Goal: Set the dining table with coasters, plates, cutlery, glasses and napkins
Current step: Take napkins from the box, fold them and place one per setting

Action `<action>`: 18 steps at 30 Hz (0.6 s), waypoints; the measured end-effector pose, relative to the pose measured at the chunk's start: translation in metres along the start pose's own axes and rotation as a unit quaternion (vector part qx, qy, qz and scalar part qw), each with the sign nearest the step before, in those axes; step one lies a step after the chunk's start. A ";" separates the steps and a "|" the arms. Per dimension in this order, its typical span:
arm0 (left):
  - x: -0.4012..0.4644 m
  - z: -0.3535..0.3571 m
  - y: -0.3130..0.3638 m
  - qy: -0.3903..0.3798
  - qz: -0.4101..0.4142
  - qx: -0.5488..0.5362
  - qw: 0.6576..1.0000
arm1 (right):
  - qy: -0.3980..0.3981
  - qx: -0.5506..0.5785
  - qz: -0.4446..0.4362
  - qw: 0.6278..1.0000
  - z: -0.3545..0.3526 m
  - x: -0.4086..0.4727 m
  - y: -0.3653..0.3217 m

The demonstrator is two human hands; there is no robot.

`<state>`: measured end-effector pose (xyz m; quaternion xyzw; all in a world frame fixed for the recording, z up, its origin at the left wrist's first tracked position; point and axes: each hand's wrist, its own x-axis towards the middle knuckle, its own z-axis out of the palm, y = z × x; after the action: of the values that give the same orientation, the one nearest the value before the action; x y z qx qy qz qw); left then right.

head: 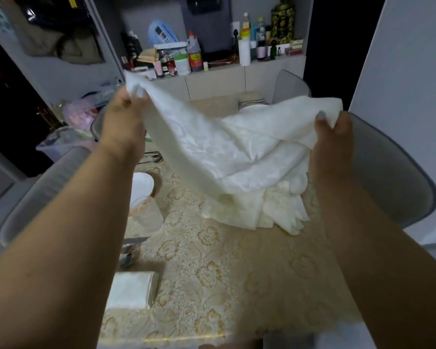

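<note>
- Two hands were engaged on one white cloth napkin [227, 147], the napkin step of the setting being, in my judgement, the one in hand.
- The dining table [212, 273], under a gold-patterned cover, filled the frame from centre to 6 o'clock; grey chairs stood at 9 and 3 o'clock.
- The napkin hung spread in the air above the table centre, sagging at its middle towards a heap of further white napkins [262, 210] just below, at about 4 o'clock of centre; whether it touched the heap could not be told.
- The left hand [122, 122], at 10 o'clock, had its fingers curled round one corner.
- The right hand [334, 137], at 2 o'clock, pinched the opposite corner between thumb and fingers.
- A folded white napkin [131, 289] lay at 7 o'clock; above it, cutlery [131, 248], a glass [146, 212] and a white plate [142, 183].
- The next move would call for folding the held cloth evenly and laying it at a place.
</note>
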<state>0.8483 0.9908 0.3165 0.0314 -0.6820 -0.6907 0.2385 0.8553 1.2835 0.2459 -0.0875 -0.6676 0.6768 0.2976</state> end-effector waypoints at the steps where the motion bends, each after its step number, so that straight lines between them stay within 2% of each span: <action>1: -0.015 -0.002 -0.005 -0.029 -0.006 0.009 1.000 | 0.003 -0.008 0.007 1.000 -0.001 -0.006 0.005; 4: -0.042 -0.024 -0.034 -0.075 -0.064 0.052 0.994 | 0.021 -0.023 0.044 0.999 -0.009 -0.024 0.016; 12: -0.134 -0.073 -0.088 -0.046 -0.221 0.100 0.969 | 0.152 -0.100 0.141 0.973 -0.051 -0.067 0.046; 16: -0.178 -0.096 -0.117 -0.069 -0.284 0.141 0.946 | 0.212 -0.140 0.176 0.951 -0.073 -0.085 0.056; 18: -0.200 -0.106 -0.135 -0.101 -0.300 0.200 0.927 | 0.238 -0.147 0.172 0.945 -0.086 -0.094 0.055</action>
<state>1.0256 0.9607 0.1242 0.2118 -0.7851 -0.5788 -0.0609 0.9597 1.3115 0.1595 -0.4023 -0.6441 0.5719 0.3104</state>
